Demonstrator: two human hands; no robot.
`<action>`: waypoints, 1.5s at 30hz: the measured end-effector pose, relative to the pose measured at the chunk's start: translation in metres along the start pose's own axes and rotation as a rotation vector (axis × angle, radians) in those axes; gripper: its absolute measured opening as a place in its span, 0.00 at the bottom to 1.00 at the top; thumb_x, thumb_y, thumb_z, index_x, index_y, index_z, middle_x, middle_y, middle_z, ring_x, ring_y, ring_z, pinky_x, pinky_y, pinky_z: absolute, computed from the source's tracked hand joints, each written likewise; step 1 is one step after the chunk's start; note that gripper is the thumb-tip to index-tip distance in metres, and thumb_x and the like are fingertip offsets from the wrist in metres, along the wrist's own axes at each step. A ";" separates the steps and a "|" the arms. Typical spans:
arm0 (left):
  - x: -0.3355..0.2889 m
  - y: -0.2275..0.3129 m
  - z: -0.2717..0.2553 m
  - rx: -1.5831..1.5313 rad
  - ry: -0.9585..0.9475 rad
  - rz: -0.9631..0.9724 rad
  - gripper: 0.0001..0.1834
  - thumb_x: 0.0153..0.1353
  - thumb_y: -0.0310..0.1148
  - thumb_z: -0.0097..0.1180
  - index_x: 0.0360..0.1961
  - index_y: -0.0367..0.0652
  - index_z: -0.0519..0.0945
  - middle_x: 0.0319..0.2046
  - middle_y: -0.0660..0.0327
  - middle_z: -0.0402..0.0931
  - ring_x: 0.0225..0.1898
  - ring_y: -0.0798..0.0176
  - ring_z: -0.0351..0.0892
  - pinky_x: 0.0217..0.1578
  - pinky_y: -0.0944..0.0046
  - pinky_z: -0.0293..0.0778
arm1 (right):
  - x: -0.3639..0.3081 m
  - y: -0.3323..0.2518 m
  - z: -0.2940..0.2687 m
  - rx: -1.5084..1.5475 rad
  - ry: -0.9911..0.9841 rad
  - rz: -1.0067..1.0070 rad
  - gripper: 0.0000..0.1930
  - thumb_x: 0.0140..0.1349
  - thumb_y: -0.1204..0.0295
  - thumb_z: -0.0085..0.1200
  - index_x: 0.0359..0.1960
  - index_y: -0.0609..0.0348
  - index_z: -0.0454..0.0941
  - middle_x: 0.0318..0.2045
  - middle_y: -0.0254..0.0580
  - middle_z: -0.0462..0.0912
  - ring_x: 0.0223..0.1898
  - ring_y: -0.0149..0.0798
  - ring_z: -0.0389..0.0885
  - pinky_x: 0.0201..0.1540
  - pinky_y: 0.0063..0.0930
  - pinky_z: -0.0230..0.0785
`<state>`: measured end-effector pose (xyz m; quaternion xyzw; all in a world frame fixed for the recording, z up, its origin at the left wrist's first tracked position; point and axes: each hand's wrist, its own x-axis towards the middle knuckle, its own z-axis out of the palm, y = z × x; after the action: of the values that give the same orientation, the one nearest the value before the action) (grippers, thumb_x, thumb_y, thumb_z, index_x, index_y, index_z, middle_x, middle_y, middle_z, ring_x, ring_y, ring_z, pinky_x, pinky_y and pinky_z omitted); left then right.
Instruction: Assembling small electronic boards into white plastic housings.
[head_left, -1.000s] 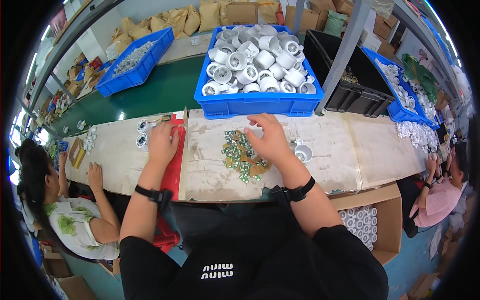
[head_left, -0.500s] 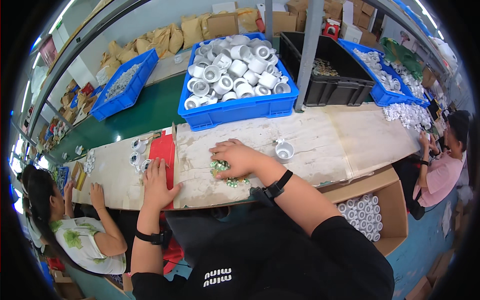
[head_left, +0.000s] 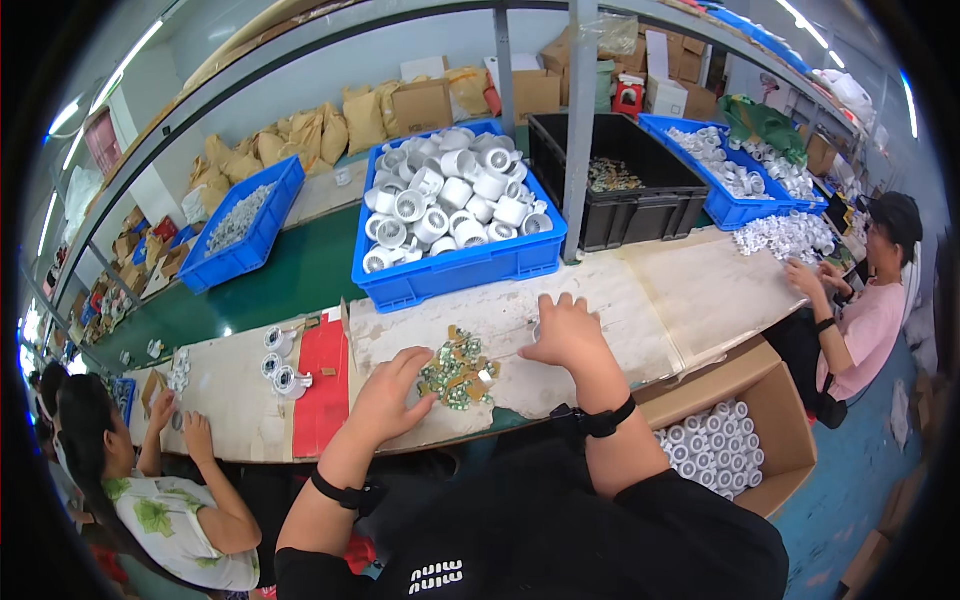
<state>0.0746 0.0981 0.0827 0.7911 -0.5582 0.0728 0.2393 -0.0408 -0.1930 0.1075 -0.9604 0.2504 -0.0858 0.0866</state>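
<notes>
A loose pile of small green circuit boards (head_left: 460, 372) lies on the worn board table top in front of me. My left hand (head_left: 388, 398) is at the pile's left edge, thumb and fingers apart, holding nothing. To the right of the boards, my right hand (head_left: 572, 338) is curled round a white cup-shaped plastic housing (head_left: 536, 329). Only a sliver of that housing shows between thumb and forefinger; the back of the hand covers the rest.
A blue crate (head_left: 460, 280) of white housings and a black crate (head_left: 640, 215) stand behind. Left are a red strip (head_left: 322, 385) and several housings (head_left: 290, 380). A carton (head_left: 790, 440) of white parts is at lower right. Co-workers sit on both sides.
My right hand has left the board pile and moved right to the white housing. My left hand has come from the red strip to the pile. The view has shifted slightly.
</notes>
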 end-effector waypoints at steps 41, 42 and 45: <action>0.098 -0.046 0.097 -1.104 0.418 -0.195 0.30 0.76 0.37 0.59 0.73 0.48 0.60 0.60 0.58 0.72 0.58 0.63 0.73 0.59 0.60 0.72 | 0.094 -0.041 0.068 1.135 0.012 -0.483 0.25 0.59 0.66 0.76 0.55 0.62 0.82 0.38 0.36 0.86 0.34 0.26 0.81 0.37 0.22 0.76; 0.099 -0.049 0.095 -1.102 0.416 -0.202 0.30 0.76 0.37 0.59 0.73 0.48 0.60 0.60 0.58 0.72 0.58 0.63 0.73 0.59 0.60 0.72 | 0.096 -0.039 0.073 1.139 0.006 -0.481 0.25 0.59 0.66 0.76 0.55 0.62 0.82 0.38 0.36 0.86 0.34 0.26 0.81 0.37 0.22 0.76; 0.093 -0.060 0.094 -1.116 0.368 -0.203 0.31 0.76 0.39 0.59 0.74 0.48 0.60 0.61 0.56 0.72 0.60 0.62 0.74 0.60 0.58 0.73 | 0.092 -0.031 0.076 1.292 -0.071 -0.583 0.31 0.60 0.72 0.74 0.66 0.61 0.79 0.51 0.40 0.84 0.44 0.29 0.81 0.41 0.23 0.79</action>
<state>0.1491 -0.0086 0.0185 0.5695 -0.3829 -0.1191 0.7175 0.0684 -0.2022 0.0511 -0.7471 -0.1206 -0.2053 0.6206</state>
